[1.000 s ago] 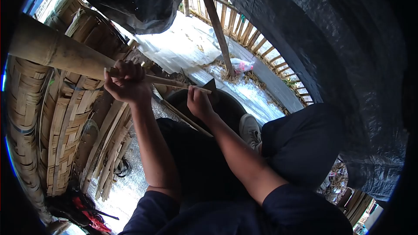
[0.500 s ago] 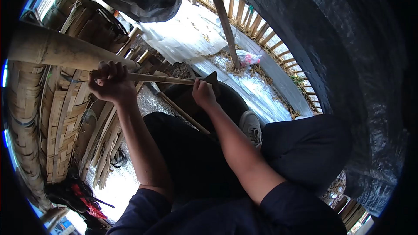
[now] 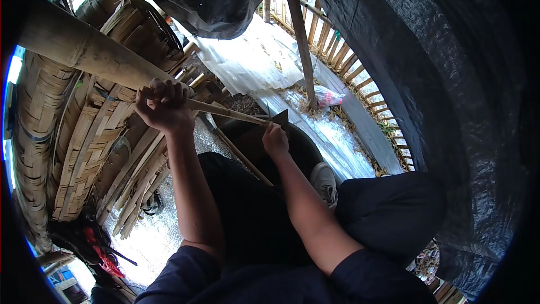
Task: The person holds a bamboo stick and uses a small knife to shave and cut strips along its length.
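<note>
My left hand (image 3: 166, 107) is closed in a fist around one end of a long, thin bamboo strip (image 3: 228, 112). The strip slants slightly down to my right hand (image 3: 276, 139), whose fingers are closed at its other end. Right beside that fist sticks up a dark, flat, pointed piece like a blade (image 3: 280, 118); whether my fingers hold it too, I cannot tell. Below my right hand is a dark round tub (image 3: 306, 146). A narrow wooden stick (image 3: 243, 157) slants across near my knee.
At left a thick bamboo pole (image 3: 84, 45) crosses above woven bamboo panels (image 3: 84, 152) and loose slats (image 3: 138, 191). A wooden post (image 3: 301, 39) stands ahead beside a plastic bag (image 3: 328, 96). Black sheeting (image 3: 427, 79) hangs at right. My shoe (image 3: 324, 183) is by the tub.
The view has shifted, so the surroundings sit lower and further right. Both hands keep their grip, and the strip now slopes more steeply down to the right.
</note>
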A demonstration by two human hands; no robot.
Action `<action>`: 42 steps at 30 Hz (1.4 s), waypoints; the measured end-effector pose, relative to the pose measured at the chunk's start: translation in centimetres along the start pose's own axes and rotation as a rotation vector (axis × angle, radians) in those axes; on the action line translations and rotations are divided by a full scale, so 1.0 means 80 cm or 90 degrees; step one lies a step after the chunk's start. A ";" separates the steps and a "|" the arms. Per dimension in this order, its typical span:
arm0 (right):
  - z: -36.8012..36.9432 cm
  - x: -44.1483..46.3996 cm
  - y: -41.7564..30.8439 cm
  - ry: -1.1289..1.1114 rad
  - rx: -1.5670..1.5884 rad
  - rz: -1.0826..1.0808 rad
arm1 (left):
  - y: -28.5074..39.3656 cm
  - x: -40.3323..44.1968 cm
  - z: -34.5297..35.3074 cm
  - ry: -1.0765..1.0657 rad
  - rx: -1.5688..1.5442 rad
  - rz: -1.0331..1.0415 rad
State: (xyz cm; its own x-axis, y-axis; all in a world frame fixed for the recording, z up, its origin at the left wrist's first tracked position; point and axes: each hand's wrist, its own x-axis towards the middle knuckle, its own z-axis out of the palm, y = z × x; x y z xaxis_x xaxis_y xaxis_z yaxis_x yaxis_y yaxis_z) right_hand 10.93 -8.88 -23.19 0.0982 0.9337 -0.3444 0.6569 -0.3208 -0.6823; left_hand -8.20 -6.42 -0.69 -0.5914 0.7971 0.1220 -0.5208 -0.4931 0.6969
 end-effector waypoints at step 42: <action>-0.046 -0.001 0.014 -0.200 0.150 0.259 | -0.006 -0.011 0.034 -0.098 0.082 0.017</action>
State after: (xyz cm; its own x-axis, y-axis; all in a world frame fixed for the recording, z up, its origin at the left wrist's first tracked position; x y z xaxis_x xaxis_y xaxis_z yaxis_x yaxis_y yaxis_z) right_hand 14.38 -8.70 -21.58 0.0581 0.6463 -0.7609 0.4244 -0.7058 -0.5671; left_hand -5.71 -5.95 0.77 -0.4981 0.8329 0.2414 -0.4171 -0.4742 0.7754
